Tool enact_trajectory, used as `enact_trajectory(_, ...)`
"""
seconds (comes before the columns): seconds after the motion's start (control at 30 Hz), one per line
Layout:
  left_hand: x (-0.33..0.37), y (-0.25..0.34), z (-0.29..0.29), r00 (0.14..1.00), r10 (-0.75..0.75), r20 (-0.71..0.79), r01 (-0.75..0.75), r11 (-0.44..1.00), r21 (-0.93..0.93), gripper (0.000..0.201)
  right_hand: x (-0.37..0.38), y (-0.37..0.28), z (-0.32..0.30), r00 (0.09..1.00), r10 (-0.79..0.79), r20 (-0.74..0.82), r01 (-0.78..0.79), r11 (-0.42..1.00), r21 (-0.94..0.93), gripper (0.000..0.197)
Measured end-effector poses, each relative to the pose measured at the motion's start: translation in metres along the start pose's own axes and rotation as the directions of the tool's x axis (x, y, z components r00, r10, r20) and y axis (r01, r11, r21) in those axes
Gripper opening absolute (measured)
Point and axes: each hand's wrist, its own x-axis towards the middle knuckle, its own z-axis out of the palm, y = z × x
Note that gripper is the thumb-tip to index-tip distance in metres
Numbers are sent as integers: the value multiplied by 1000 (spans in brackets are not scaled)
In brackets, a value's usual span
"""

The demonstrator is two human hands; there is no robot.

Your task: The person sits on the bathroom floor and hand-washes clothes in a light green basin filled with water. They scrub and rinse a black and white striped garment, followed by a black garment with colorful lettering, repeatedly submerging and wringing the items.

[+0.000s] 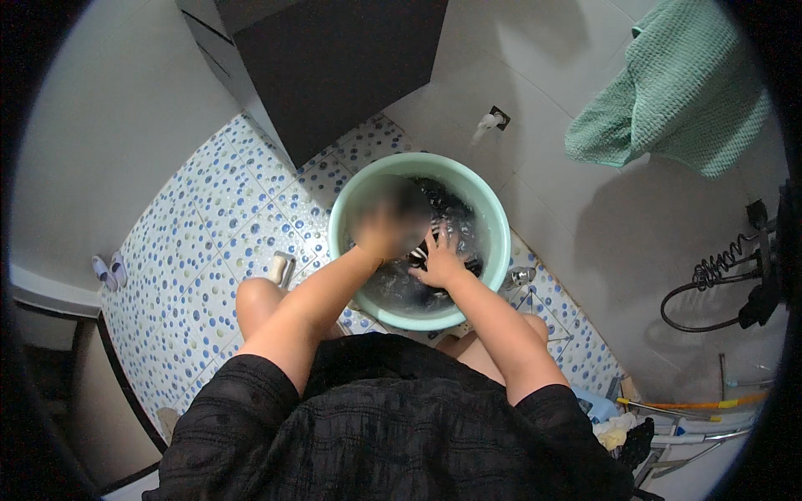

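One round, mint-green basin, taken here as the landmark, is shown with cloudy water and dark, wet cloth inside it. Two hands are seen within its rim. The right hand is placed right of the basin's centre; its fingers are spread and laid on the cloth, with nothing seen gripped between them. The left hand is held left of the centre, over the contents; it is blurred, and whether its fingers are clenched or released cannot be told. The cloth is bunched beneath and beyond the right fingers, its main mass being extended from the basin's far rim down along the right half, so that its longer axis is directed roughly away from the person. White stripes are exposed beside the right fingertips. The number of cloth pieces cannot be told. Around the basin are found: one pale oblong object at near left, on the tiled floor; one metal fitting just beside the right rim; one wall tap beyond it; one dark cabinet at far left; one green towel hung at far right; and two slippers well apart to the left.
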Motion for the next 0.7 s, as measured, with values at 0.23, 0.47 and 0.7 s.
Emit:
enact_trajectory(0.23, -22, -3, 41, 919, -285, 271, 342, 919, -195, 29, 28, 8, 26, 995, -68, -69, 59, 990, -130, 87)
enact_trajectory(0.47, -19, -7, 32, 963, -56, 262, 134, 948, -289, 20, 14, 9, 13, 987, -53, -151, 67, 994, 92, 49)
enact_trajectory(0.7, -7, -32, -20, 901, 251, 353, -166, 953, -252, 31, -2, 26, -44, 873, 237, -427, 363, 270, 892, 24)
